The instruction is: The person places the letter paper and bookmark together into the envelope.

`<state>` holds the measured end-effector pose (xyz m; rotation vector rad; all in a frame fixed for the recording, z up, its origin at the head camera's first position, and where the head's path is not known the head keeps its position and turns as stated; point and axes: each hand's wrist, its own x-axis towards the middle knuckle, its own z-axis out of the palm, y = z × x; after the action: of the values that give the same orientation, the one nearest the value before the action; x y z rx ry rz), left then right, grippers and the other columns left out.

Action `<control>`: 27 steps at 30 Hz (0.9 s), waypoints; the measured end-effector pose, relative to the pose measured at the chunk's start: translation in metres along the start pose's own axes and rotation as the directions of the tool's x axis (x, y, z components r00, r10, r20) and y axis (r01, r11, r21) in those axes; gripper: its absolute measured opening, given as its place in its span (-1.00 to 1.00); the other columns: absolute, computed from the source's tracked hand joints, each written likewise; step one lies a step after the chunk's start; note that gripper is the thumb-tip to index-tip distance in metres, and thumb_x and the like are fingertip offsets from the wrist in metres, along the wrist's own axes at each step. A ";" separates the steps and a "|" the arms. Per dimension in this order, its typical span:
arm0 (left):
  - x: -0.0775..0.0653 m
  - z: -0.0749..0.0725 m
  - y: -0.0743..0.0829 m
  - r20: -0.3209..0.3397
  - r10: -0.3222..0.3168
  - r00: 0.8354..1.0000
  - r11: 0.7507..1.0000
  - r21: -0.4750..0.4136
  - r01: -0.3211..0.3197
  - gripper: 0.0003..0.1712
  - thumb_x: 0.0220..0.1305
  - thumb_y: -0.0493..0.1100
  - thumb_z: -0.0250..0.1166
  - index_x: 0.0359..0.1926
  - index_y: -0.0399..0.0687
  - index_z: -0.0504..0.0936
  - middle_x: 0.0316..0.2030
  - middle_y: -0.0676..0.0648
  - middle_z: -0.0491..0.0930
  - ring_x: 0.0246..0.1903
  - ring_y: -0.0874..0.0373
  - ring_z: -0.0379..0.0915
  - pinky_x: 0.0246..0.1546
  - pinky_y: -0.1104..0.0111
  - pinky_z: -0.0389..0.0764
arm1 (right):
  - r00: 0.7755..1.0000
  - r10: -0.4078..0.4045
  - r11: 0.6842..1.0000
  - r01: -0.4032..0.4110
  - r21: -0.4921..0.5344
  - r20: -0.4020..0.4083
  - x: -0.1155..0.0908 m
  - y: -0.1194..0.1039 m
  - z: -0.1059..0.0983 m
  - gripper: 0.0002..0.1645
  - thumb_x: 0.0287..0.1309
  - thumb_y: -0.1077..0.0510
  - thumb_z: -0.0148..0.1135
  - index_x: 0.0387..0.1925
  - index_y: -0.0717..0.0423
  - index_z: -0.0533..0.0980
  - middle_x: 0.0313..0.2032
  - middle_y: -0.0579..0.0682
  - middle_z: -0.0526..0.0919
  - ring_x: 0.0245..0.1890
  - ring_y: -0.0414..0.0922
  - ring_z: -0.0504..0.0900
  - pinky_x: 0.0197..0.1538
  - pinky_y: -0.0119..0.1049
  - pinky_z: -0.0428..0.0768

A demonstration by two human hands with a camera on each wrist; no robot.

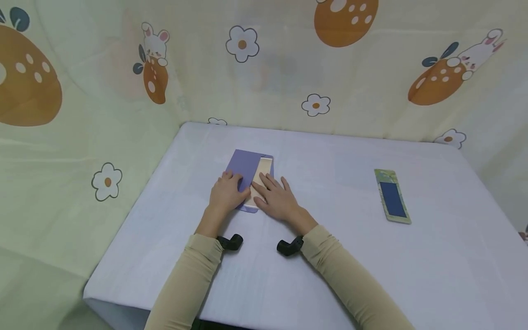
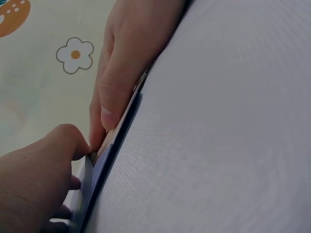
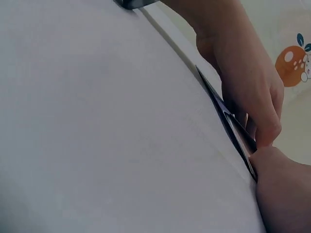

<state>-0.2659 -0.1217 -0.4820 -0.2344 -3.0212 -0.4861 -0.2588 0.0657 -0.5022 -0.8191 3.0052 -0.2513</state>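
A purple notebook point(image 1: 244, 164) lies on the white table, its cover partly raised and a cream inside strip point(image 1: 265, 166) showing along its right side. My left hand point(image 1: 227, 192) is over the purple cover, thumb at its edge; in the left wrist view the left hand point(image 2: 41, 172) pinches the lifted cover point(image 2: 86, 182). On the cream strip rests my right hand point(image 1: 277, 199), fingers spread and fairly straight. Its fingertips meet the left thumb near the fold, also seen with the right hand point(image 3: 282, 179) in the right wrist view. Most of the notebook's inside is hidden.
To the right on the white table point(image 1: 330, 183) lies a flat green package point(image 1: 393, 197) with a dark blue panel. A cream curtain point(image 1: 272, 82) printed with rabbits, orange shapes and flowers hangs behind and to the left. Black wrist cameras point(image 1: 290, 246) sit at both cuffs.
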 end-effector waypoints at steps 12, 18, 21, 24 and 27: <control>-0.001 0.000 0.002 0.013 -0.010 1.000 0.999 0.033 0.010 -0.36 0.22 0.21 0.07 0.23 0.00 0.47 0.23 -0.20 0.42 0.24 -0.30 0.30 0.06 -0.10 0.49 | 0.998 0.025 1.000 -0.025 0.000 0.051 0.012 0.000 -0.008 -0.34 0.39 -0.25 -0.35 0.45 -0.25 0.04 0.50 -0.08 -0.11 0.50 -0.07 -0.08 0.41 0.26 -0.23; -0.001 0.001 0.001 0.001 -0.008 1.000 1.000 0.030 0.008 -0.35 0.20 0.23 0.09 0.22 0.02 0.48 0.24 -0.21 0.41 0.26 -0.30 0.28 0.07 -0.11 0.48 | 0.997 -0.070 0.998 0.070 -0.001 0.046 0.007 -0.006 -0.007 -0.34 0.41 -0.23 -0.36 0.44 -0.13 0.11 0.49 -0.03 -0.07 0.49 -0.05 -0.05 0.40 0.28 -0.20; -0.001 0.000 0.001 -0.005 -0.007 1.000 1.000 0.022 0.007 -0.34 0.17 0.23 0.10 0.21 0.02 0.49 0.24 -0.20 0.42 0.26 -0.29 0.28 0.08 -0.10 0.47 | 0.996 -0.084 0.996 0.084 0.021 0.012 0.005 -0.009 -0.007 -0.30 0.40 -0.22 -0.31 0.44 -0.01 0.11 0.49 -0.01 -0.03 0.49 -0.04 -0.01 0.41 0.27 -0.18; -0.001 -0.001 0.001 -0.002 -0.008 1.000 1.000 0.013 0.008 -0.34 0.15 0.23 0.10 0.22 0.02 0.48 0.25 -0.20 0.40 0.28 -0.29 0.26 0.11 -0.10 0.45 | 0.998 -0.054 0.998 0.054 0.014 -0.015 0.005 -0.009 -0.005 -0.24 0.37 -0.25 -0.27 0.45 0.05 0.08 0.49 -0.02 -0.02 0.48 -0.07 0.00 0.43 0.21 -0.15; -0.001 0.000 0.002 0.003 -0.008 1.000 1.000 0.011 0.008 -0.33 0.15 0.22 0.10 0.22 0.03 0.48 0.26 -0.20 0.39 0.29 -0.29 0.25 0.10 -0.11 0.45 | 0.999 -0.003 1.000 0.005 0.029 -0.051 0.006 -0.010 -0.001 -0.17 0.32 -0.29 -0.20 0.44 0.09 0.09 0.49 0.06 -0.03 0.48 -0.02 0.01 0.44 0.18 -0.11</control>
<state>-0.2645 -0.1203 -0.4818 -0.2222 -3.0282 -0.4699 -0.2588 0.0550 -0.4991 -0.8291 3.0393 -0.3195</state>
